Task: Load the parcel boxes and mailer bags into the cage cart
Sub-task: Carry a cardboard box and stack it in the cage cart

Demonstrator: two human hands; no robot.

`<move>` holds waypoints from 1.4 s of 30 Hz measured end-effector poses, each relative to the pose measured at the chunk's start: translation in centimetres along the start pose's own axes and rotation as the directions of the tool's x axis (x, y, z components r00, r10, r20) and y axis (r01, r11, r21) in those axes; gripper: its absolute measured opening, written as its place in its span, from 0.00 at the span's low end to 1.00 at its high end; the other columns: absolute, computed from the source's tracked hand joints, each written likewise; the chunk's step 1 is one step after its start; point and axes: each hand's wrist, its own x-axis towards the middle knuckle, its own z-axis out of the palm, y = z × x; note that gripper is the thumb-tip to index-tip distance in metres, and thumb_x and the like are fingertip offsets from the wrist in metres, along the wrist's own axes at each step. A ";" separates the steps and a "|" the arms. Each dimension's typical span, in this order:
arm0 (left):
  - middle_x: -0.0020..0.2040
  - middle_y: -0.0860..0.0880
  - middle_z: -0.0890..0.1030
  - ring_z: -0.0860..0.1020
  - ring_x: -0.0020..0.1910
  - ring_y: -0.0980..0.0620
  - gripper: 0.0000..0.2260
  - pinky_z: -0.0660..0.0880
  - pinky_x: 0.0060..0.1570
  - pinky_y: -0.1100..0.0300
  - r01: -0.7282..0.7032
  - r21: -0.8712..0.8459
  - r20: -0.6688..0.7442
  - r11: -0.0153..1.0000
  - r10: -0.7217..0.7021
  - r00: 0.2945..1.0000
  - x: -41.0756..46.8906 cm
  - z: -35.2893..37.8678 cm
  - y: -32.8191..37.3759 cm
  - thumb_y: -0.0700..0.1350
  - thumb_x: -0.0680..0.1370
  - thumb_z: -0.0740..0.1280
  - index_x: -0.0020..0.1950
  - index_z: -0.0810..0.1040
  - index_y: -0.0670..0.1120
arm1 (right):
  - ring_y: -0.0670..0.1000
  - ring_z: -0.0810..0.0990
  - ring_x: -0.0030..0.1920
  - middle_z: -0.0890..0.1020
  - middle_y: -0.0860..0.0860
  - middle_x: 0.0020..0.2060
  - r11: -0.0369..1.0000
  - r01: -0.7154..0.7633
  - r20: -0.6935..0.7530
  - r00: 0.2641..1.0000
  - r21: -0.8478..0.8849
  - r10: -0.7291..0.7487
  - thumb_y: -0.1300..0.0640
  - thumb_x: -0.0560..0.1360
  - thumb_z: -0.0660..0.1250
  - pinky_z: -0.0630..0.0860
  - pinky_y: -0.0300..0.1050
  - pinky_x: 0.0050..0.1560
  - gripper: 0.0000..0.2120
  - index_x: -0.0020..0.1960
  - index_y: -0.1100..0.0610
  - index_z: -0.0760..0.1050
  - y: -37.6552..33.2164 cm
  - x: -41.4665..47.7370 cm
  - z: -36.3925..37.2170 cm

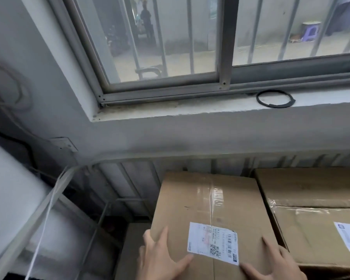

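Plainly, the parcel box (206, 203) sits in the cage cart (101, 219), close beside a second box (315, 209) on its right. Both hands, left (160, 257) and right (277, 263), lie apart and flat on its top, gripping nothing. To its left the load drops to a lower box (133, 249), so a hard push might tip it that way. Its white label (213, 242) shows barcodes and a QR code, but the print is too small to read.

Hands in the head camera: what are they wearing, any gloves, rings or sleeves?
The left hand and right hand are both bare: no gloves, no rings on the visible fingers. No sleeve or watch shows above the frame's bottom edge.
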 end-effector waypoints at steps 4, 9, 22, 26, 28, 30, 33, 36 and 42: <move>0.75 0.46 0.47 0.66 0.70 0.41 0.54 0.63 0.71 0.52 0.001 0.048 0.009 0.999 -0.002 1.000 2.1 4.1 -1.0 0.78 0.61 0.63 0.81 0.47 0.60 | 0.51 0.73 0.70 0.65 0.49 0.73 0.997 0.030 -0.062 0.997 -0.073 -0.034 0.16 0.49 0.60 0.73 0.49 0.65 0.62 0.79 0.38 0.54 1.4 1.9 2.8; 0.75 0.44 0.50 0.66 0.69 0.39 0.53 0.64 0.69 0.50 0.005 0.107 -0.091 0.994 0.005 0.996 3.4 6.4 -1.1 0.79 0.62 0.62 0.81 0.47 0.60 | 0.56 0.74 0.69 0.65 0.54 0.74 0.989 0.095 -0.098 0.989 -0.114 -0.106 0.17 0.57 0.57 0.74 0.52 0.63 0.55 0.79 0.39 0.54 2.1 3.5 3.8; 0.74 0.44 0.50 0.67 0.67 0.41 0.54 0.70 0.64 0.48 0.043 0.156 -0.136 0.987 -0.022 0.990 3.4 8.2 -0.1 0.82 0.63 0.58 0.81 0.43 0.60 | 0.62 0.73 0.67 0.75 0.66 0.66 0.750 0.532 -0.273 0.711 -0.394 -0.648 0.40 0.82 0.50 0.70 0.70 0.63 0.32 0.58 0.63 0.83 8.0 3.8 6.9; 0.74 0.43 0.50 0.67 0.67 0.40 0.53 0.69 0.64 0.48 0.041 0.170 -0.129 0.985 -0.019 0.991 3.5 8.2 0.7 0.81 0.64 0.58 0.81 0.41 0.59 | 0.59 0.68 0.70 0.76 0.64 0.67 0.743 0.543 -0.266 0.706 -0.392 -0.656 0.39 0.83 0.45 0.64 0.59 0.70 0.35 0.61 0.62 0.82 8.7 5.0 6.1; 0.75 0.42 0.50 0.68 0.66 0.40 0.52 0.70 0.63 0.49 0.026 0.200 -0.178 0.979 0.010 0.984 3.4 8.7 0.3 0.82 0.64 0.53 0.81 0.42 0.58 | 0.59 0.67 0.71 0.75 0.63 0.68 0.754 0.528 -0.235 0.734 -0.391 -0.637 0.39 0.83 0.44 0.56 0.51 0.74 0.35 0.63 0.62 0.81 8.6 5.4 5.6; 0.76 0.41 0.52 0.70 0.65 0.41 0.52 0.70 0.62 0.49 0.019 0.238 -0.259 0.971 0.045 0.965 3.3 9.4 -0.4 0.82 0.63 0.46 0.82 0.46 0.58 | 0.58 0.67 0.73 0.74 0.62 0.70 0.752 0.522 -0.194 0.754 -0.402 -0.627 0.39 0.83 0.44 0.53 0.49 0.75 0.34 0.66 0.60 0.79 8.4 5.5 5.3; 0.78 0.40 0.52 0.67 0.70 0.41 0.51 0.70 0.63 0.48 0.012 0.223 -0.301 0.975 0.057 0.952 3.4 10.0 -1.0 0.81 0.63 0.45 0.82 0.50 0.58 | 0.57 0.68 0.73 0.73 0.59 0.72 0.752 0.504 -0.157 0.777 -0.425 -0.609 0.41 0.81 0.49 0.58 0.53 0.74 0.30 0.69 0.58 0.77 8.1 5.1 5.6; 0.81 0.41 0.49 0.60 0.75 0.42 0.50 0.69 0.65 0.47 -0.015 0.196 -0.303 0.980 0.075 0.950 3.6 10.1 -0.9 0.81 0.63 0.46 0.82 0.51 0.58 | 0.57 0.70 0.73 0.73 0.59 0.72 0.759 0.487 -0.138 0.796 -0.433 -0.590 0.44 0.78 0.54 0.58 0.54 0.73 0.28 0.69 0.58 0.77 8.1 5.1 5.5; 0.80 0.40 0.53 0.61 0.75 0.40 0.50 0.70 0.64 0.43 -0.023 0.189 -0.287 0.982 0.078 0.955 3.7 10.7 -1.0 0.80 0.64 0.49 0.81 0.57 0.56 | 0.58 0.72 0.72 0.73 0.60 0.71 0.772 0.477 -0.150 0.802 -0.420 -0.578 0.46 0.77 0.55 0.60 0.54 0.73 0.27 0.69 0.59 0.77 8.2 4.8 5.7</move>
